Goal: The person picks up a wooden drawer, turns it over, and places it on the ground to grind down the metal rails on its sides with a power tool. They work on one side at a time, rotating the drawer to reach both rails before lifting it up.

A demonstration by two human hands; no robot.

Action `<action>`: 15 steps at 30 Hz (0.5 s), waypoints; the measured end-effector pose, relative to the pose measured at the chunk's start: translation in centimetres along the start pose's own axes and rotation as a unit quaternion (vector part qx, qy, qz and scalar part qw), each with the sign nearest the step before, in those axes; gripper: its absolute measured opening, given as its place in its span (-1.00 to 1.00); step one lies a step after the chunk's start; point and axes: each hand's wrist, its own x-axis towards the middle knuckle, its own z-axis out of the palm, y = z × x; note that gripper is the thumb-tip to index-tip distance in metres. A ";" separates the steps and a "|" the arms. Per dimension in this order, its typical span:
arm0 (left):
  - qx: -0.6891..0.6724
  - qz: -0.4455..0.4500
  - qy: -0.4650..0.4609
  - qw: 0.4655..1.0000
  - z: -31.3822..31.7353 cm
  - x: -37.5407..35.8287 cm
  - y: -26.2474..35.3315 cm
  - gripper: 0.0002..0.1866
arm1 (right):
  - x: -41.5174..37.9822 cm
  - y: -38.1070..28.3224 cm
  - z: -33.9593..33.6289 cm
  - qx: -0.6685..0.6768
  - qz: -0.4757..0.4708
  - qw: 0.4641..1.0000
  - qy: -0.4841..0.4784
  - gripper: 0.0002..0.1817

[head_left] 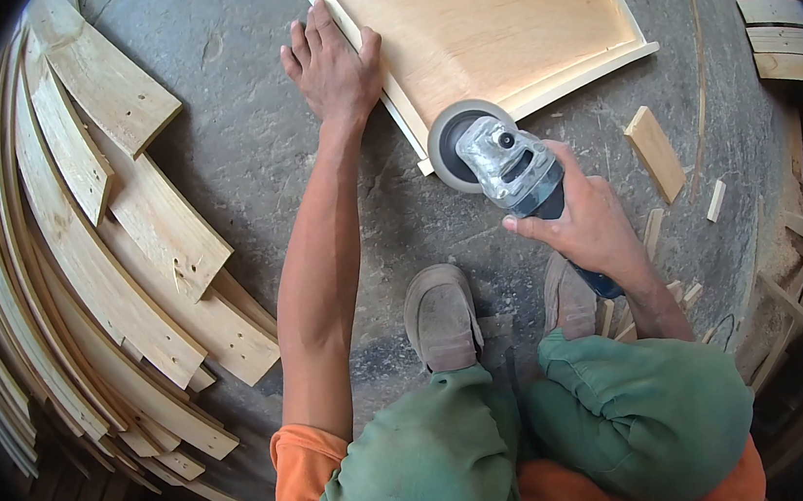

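My right hand [596, 220] is wrapped around the dark body of an angle grinder [506, 153], its thumb along the side. The grinder's round grey disc [454, 142] overlaps the near corner of a wooden panel [486, 26] edged with pale strips. My left hand [336, 71] lies with fingers spread across the panel's left edge strip [404, 118], the thumb on the panel side and the outer fingers beyond the strip. The near edge strip [579, 78] runs from beside the disc to the right, sticking out past the panel's corner.
Many wooden boards [111, 281] are stacked along the left. A short wood block [656, 155] and a small offcut [716, 201] lie on the concrete floor [228, 93] to the right. More slats [778, 12] sit at the far right. My shoes [442, 317] are close below the grinder.
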 end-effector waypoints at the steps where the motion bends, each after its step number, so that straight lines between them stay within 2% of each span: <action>1: -0.005 0.009 -0.002 1.000 -0.1 -0.1 -0.1 -0.18 | 0.0 -0.2 0.4 0.002 0.006 1.000 0.008 -0.09; 3: 0.020 -0.009 -0.008 1.000 0.1 0.1 0.2 -0.18 | 0.1 -0.6 0.7 -0.040 0.000 0.998 -0.038 -0.04; 7: 0.020 0.001 -0.015 1.000 -0.2 0.0 0.6 -0.19 | 0.1 -0.1 -0.4 -0.045 0.019 0.998 -0.045 -0.05; 13: 0.028 -0.014 -0.026 0.999 0.0 0.1 0.5 -0.20 | 0.1 2.7 -3.3 -0.004 0.038 0.999 -0.011 -0.05; 15: 0.030 -0.014 -0.027 0.999 0.1 0.2 0.4 -0.19 | 0.3 3.8 -4.2 -0.007 0.076 0.997 0.007 -0.05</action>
